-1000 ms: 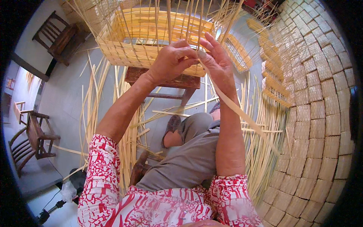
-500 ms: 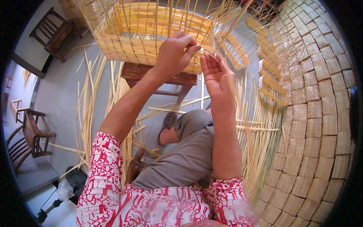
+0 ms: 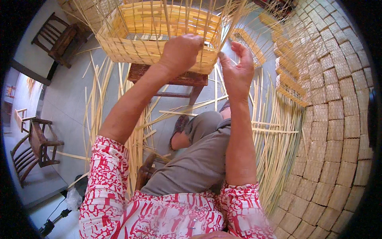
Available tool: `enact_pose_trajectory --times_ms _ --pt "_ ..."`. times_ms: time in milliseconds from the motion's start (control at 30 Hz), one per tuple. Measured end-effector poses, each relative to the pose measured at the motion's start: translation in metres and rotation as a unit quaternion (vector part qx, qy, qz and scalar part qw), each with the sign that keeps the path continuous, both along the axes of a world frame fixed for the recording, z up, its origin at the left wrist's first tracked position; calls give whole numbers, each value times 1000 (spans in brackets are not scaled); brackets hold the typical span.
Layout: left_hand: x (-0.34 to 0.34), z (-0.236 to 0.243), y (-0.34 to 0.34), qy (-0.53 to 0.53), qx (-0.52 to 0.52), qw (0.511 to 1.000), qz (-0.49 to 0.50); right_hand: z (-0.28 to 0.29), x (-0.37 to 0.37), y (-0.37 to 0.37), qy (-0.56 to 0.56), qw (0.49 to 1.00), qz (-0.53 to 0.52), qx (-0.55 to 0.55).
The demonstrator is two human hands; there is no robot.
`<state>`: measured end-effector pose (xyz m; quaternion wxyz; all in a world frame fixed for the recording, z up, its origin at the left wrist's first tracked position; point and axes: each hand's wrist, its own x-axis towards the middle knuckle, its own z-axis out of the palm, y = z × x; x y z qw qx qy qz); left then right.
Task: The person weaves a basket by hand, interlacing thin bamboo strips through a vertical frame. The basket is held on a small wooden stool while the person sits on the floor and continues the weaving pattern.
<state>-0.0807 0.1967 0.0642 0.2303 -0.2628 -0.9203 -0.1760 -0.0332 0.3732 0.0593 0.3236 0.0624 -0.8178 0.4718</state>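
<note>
Item: yellow rectangular basket of woven flat strips with tall upright stakes (image 3: 129, 51), directly ahead of both grips, on a worn red-brown wooden bench (image 3: 139, 71). Left grip (image 3: 181, 51): fingers curled in at the near wall; cannot tell what they pinch. Right grip (image 3: 238, 71): turned from open palm to thumb at the near right corner; hold unclear. Change: flat pale strip, bowed between grips half a second ago, no longer discernible there; work apparently centred on that corner. Below right grip, rightward: long loose straw-coloured strips (image 3: 278, 147).

Basket (image 3: 127, 49) is yellow, boxy, only part-woven, bare stakes (image 3: 166, 20) sticking up past the weave. It's upright, near right corner pretty much between left fingers (image 3: 194, 39) and right fingers (image 3: 224, 59).
</note>
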Motion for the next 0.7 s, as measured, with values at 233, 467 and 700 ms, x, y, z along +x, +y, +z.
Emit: enact_pose_trajectory --times_ms 233,467,700 --pt "20 9 -67 -64 85 986 -126 0 11 -11 -97 977 69 176" --pt "26 -3 -90 0 76 984 -161 6 19 -24 -103 967 170 158" --pt "49 -10 -88 8 180 979 -96 -3 -3 -15 -155 952 224 140"
